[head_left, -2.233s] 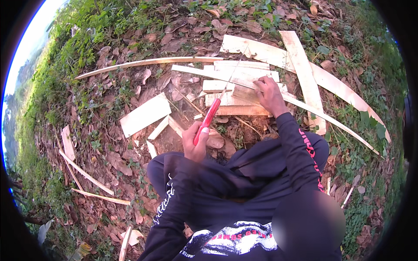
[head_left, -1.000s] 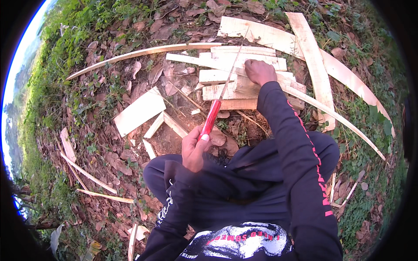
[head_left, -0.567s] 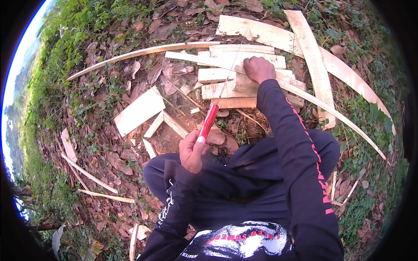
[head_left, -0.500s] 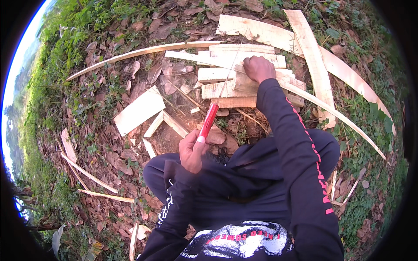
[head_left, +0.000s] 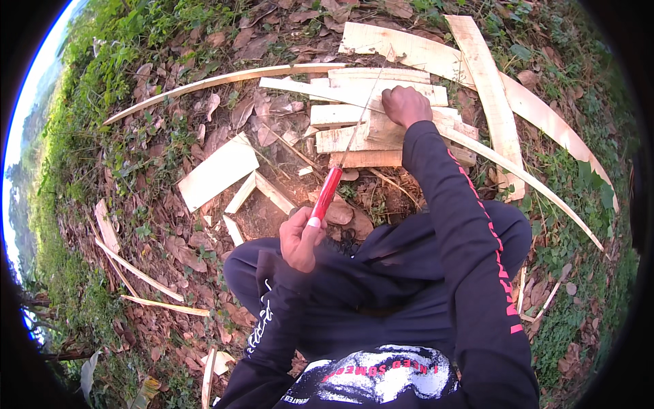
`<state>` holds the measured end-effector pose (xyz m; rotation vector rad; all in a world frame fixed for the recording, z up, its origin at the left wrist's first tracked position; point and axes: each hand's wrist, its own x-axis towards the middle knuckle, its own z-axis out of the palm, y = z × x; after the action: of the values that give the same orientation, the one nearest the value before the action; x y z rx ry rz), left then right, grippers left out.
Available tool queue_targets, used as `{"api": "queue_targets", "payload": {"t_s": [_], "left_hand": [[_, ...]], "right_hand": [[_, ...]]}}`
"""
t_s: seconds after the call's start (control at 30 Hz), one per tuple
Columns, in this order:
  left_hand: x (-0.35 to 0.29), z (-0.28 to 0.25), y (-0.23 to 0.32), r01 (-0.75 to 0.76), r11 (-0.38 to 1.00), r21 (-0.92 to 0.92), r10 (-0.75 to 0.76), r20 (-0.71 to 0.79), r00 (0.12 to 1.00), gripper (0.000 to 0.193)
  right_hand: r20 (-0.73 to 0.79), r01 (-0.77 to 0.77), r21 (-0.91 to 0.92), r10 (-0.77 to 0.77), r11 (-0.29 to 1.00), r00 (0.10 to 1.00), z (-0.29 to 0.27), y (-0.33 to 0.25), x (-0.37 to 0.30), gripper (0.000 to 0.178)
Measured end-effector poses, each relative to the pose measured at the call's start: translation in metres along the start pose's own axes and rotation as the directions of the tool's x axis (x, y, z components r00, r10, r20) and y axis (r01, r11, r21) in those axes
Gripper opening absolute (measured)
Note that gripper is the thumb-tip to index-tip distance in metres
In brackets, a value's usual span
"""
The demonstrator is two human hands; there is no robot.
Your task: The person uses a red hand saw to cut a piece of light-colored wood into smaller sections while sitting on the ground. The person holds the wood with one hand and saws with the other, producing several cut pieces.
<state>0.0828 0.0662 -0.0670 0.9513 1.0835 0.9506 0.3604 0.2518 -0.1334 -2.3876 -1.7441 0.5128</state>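
No real shift since earlier — L hand (head_left: 302, 238) fisted on red-handled knife (head_left: 325, 195), R hand (head_left: 405, 105) clenched atop wood slats (head_left: 354, 140)

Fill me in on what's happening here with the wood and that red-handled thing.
A person crouches on leaf-strewn ground. Their left hand grips the red-handled knife, its thin blade reaching up over a stack of pale wood slats. Their right hand presses down on that stack. More loose boards and curved strips lie scattered around.
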Motion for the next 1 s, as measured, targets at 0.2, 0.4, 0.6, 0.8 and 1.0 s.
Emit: {"api": "queue_targets", "payload": {"t_s": [0.2, 0.4, 0.6, 0.8, 1.0], "left_hand": [[0.011, 0.01, 0.0, 0.004, 1.0, -0.015, -0.004, -0.006, 1.0, 0.021], [0.003, 0.003, -0.008, 0.007, 0.999, 0.044, -0.007, 0.0, 1.0, 0.021], [-0.05, -0.022, 0.007, 0.034, 0.999, 0.036, -0.034, -0.021, 0.999, 0.022], [-0.012, 0.008, 0.005, -0.015, 0.998, 0.066, 0.017, -0.03, 0.999, 0.021], [-0.06, -0.013, 0.007, 0.003, 1.0, -0.005, -0.004, -0.062, 0.998, 0.022]], "right_hand": [[-0.013, -0.039, 0.027, 0.04, 0.999, 0.999, -0.001, -0.01, -0.01, 0.044], [0.03, -0.034, 0.014, 0.034, 0.999, 0.999, 0.002, -0.003, -0.004, 0.049], [0.073, -0.07, 0.052, 0.067, 0.996, 0.995, -0.005, -0.013, -0.009, 0.054], [0.085, -0.026, 0.0, 0.026, 1.0, 0.996, -0.004, -0.016, -0.021, 0.055], [0.078, -0.083, 0.043, 0.079, 0.996, 0.994, -0.014, -0.021, -0.02, 0.056]]}}
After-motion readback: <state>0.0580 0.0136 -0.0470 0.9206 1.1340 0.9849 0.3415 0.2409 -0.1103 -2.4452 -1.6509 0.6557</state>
